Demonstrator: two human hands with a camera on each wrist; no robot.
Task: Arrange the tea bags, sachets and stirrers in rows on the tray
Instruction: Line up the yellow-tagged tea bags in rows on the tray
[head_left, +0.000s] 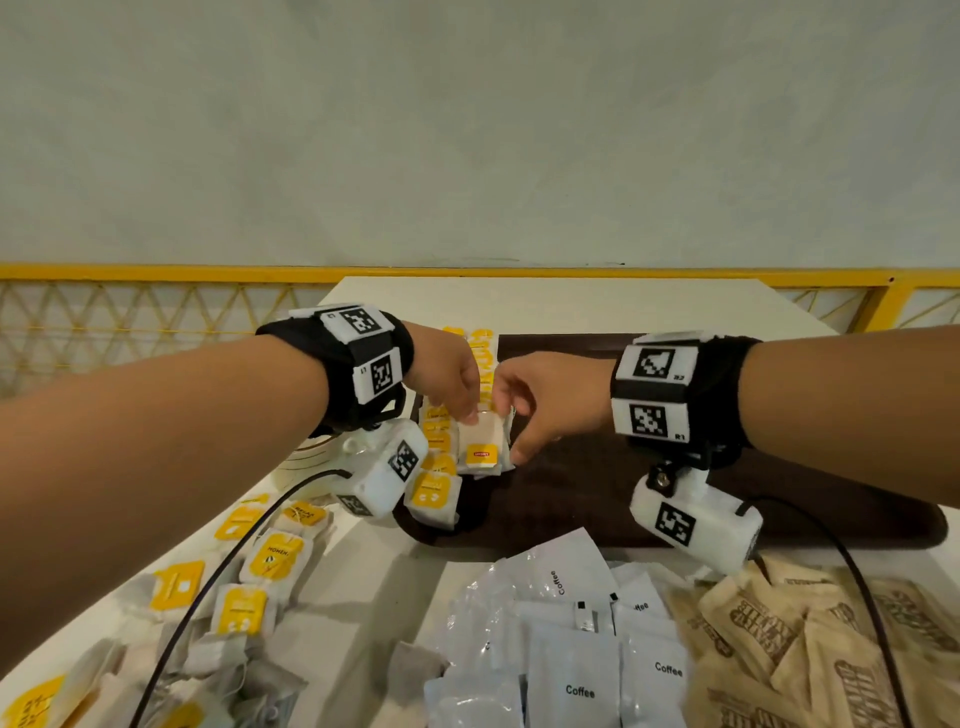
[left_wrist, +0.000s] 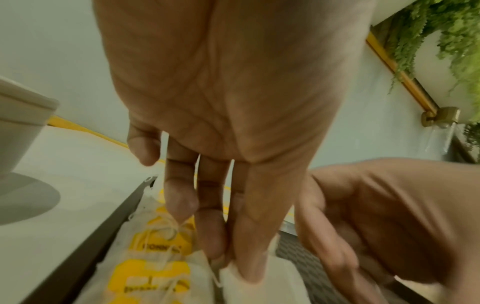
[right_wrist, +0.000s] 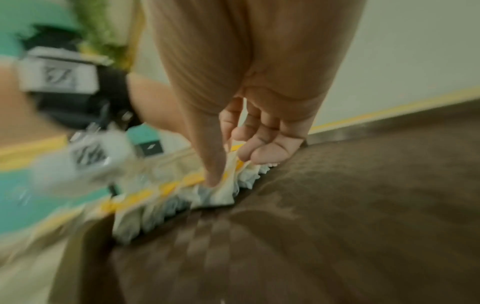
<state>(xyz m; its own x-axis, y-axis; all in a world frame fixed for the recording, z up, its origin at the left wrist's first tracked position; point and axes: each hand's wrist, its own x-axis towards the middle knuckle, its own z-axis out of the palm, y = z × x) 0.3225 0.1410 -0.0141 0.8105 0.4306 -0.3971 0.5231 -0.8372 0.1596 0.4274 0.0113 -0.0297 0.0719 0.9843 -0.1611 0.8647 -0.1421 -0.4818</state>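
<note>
Your two hands meet over the left part of the dark brown tray (head_left: 649, 499), both on the same tea bag (head_left: 480, 441) — a pale paper one with a yellow tag, lying just beside the row of yellow-tagged tea bags (head_left: 436, 452) that runs along the tray's left edge. Your left hand (head_left: 447, 374) reaches down with fingers nearly straight and close together, their tips pressing on the bag's far end; in the left wrist view the fingertips (left_wrist: 249, 267) sit on white paper next to bags with loose strings. Your right hand (head_left: 545, 400) pinches the bag's right side, thumb at the near corner and curled fingers at the far one — the right wrist view is blurred, but it shows the thumb (right_wrist: 213, 168) pushed into crumpled paper. On the white table (head_left: 545, 301) nearer to you lie a loose scatter of tea bags (head_left: 260, 566) at left, white coffee sachets (head_left: 571, 665) in the middle and brown sugar sachets (head_left: 810, 644) at right, all off the tray.
</note>
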